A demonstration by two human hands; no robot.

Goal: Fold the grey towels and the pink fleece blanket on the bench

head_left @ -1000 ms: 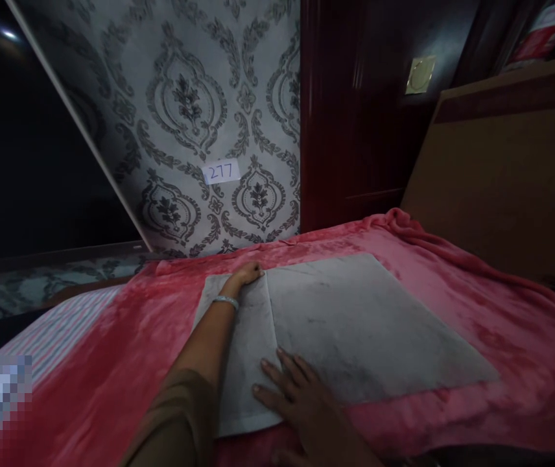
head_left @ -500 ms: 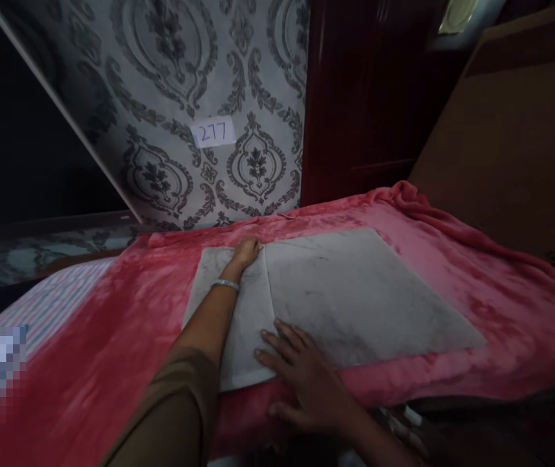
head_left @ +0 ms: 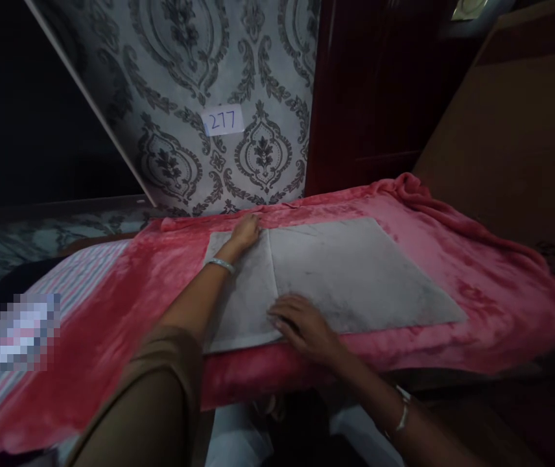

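- Grey cloth (head_left: pixel 350 279) lies flat on pink blanket (head_left: pixel 433 253), in front of both arms; wall (head_left: pixel 219 58) behind w/ "277" card (head_left: pixel 223 120).
- Line across cloth (fold edge or seam, can't tell) sets off a narrower strip at L.
- L hand (head_left: pixel 247 231): at far edge, just L of line; fingers curled nearly closed, poss. pinching cloth, can't tell for sure.
- R hand (head_left: pixel 305 324): near edge, by line's near end; part open, fingers bent, over cloth; can't tell if it grips any.
- Done, by the look: cloth spread, mostly smooth, a few faint creases at far edge.
- Left, prob.: the line's two ends, where hands are; wider R part lies flat, w/ no hand on most of it.
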